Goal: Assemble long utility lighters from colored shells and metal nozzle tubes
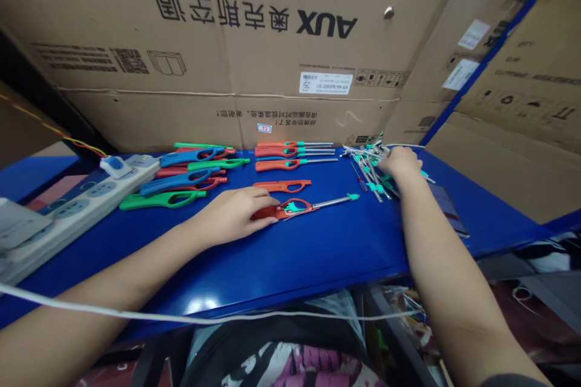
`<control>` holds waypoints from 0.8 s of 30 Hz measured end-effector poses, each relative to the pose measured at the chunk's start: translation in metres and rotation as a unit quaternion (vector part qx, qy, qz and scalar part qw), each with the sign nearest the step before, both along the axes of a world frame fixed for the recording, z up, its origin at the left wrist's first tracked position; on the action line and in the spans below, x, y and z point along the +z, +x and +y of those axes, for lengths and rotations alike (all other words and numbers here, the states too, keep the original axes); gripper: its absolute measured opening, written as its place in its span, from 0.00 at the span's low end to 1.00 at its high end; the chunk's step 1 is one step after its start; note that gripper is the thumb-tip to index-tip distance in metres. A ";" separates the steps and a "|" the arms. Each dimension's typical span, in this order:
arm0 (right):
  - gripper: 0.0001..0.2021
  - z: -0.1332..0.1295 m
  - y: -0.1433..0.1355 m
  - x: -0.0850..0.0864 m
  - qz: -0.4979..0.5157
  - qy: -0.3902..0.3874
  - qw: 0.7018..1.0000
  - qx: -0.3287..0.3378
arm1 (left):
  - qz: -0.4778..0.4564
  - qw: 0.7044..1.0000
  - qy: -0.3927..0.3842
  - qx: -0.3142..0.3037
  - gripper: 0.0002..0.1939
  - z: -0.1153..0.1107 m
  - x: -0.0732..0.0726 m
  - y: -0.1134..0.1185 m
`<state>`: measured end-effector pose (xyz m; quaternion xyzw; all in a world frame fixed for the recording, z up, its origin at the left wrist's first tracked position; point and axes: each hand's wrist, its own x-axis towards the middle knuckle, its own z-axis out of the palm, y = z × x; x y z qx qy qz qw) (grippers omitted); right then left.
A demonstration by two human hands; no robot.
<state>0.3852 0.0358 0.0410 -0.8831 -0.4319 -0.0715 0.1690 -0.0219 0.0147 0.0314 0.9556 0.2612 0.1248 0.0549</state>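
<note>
My left hand (242, 211) is closed around the handle end of an orange stick lighter (313, 206) lying on the blue table. Its casing looks opened up, with a teal trigger piece and thin metal parts inside. A metal tube with a teal tip points right from it. Just behind lies an orange casing half (290, 185). Over at the right, my right hand (402, 164) reaches down into a pile of metal tubes with teal ends (374, 186). Its fingers are mostly hidden, so I cannot tell what they grip.
Orange lighters with metal tubes (276, 165) lie in a row behind. Green, blue and red casings (181, 178) are stacked left, beside a white power strip (97, 190). Cardboard (254, 66) walls the back. A dark flat device (447, 208) lies right; a white cable (218, 318) crosses in front.
</note>
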 end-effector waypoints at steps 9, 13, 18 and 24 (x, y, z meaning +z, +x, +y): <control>0.12 -0.014 -0.100 0.011 0.350 0.148 0.836 0.395 | -0.222 0.963 -0.142 0.058 0.20 -0.003 -0.011 0.013; 0.18 -0.024 -0.149 -0.005 0.467 0.067 0.724 0.504 | -0.324 0.910 -0.245 0.083 0.23 -0.008 -0.019 0.023; 0.22 -0.031 -0.175 -0.017 0.547 0.072 0.676 0.489 | -0.362 0.872 -0.324 0.059 0.22 -0.014 -0.025 0.031; 0.22 -0.031 -0.178 -0.020 0.574 0.035 0.656 0.489 | -0.358 0.876 -0.317 0.061 0.15 -0.011 -0.029 0.031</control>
